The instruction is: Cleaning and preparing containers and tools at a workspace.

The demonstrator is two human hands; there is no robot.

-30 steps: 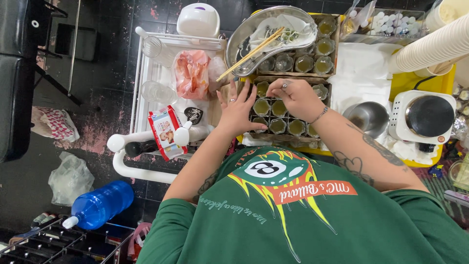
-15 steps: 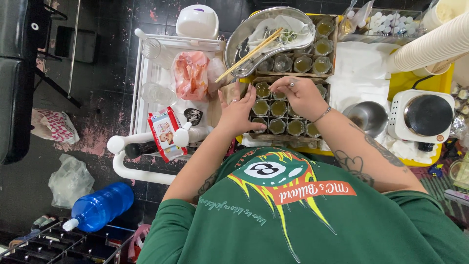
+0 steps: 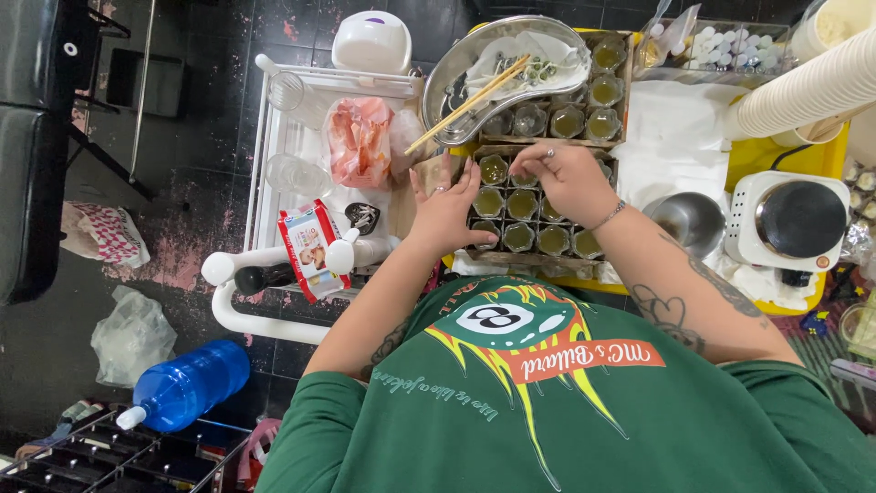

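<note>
Little change from half second ago: both hands stay over box of small jars; left hand fingers spread slightly wider.

Box sits on yellow tray, long axis running away from person toward metal bowl; jars upright, mouths up.

Left hand open, flat at box's left edge, gripping nothing. Right hand fingertips pinched over far jar row; item held, if any, cannot tell.

Chopsticks lie across bowl.
</note>
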